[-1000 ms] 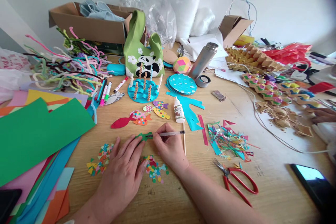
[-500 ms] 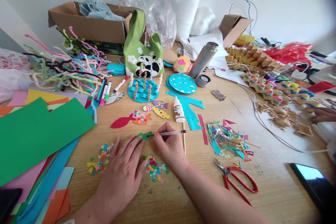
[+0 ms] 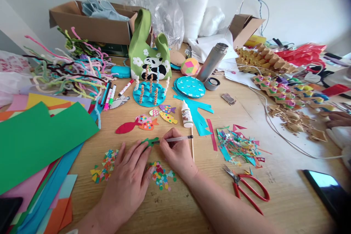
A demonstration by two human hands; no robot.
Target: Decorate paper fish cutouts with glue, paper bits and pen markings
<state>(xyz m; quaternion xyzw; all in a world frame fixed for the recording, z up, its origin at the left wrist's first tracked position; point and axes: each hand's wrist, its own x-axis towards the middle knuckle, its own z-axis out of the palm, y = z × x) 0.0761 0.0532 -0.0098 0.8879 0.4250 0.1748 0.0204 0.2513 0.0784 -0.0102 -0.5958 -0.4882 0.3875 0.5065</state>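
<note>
A small green paper cutout [image 3: 153,141] lies on the table, partly hidden by the fingers of my left hand [image 3: 131,170], which rest flat and outstretched on it. My right hand [image 3: 175,151] pinches a slim pen [image 3: 177,139] with a clear barrel and black ends, its tip on the green paper. Colourful paper fish [image 3: 168,117] and a plain red paper fish [image 3: 127,127] are just beyond. Loose confetti dots [image 3: 161,177] sit between my forearms, with small cut paper bits [image 3: 101,173] left of my left hand.
A white glue bottle [image 3: 187,115] and a wooden stick [image 3: 192,146] are close to my right hand. Red-handled scissors [image 3: 251,188] lie right, below paper scraps [image 3: 238,146]. Coloured sheets [image 3: 46,139] fill the left. A metal flask [image 3: 212,62] stands behind. Another person's hand [image 3: 338,120] shows far right.
The pen tip has shifted very slightly left on the green paper. Both hands otherwise keep their places.
</note>
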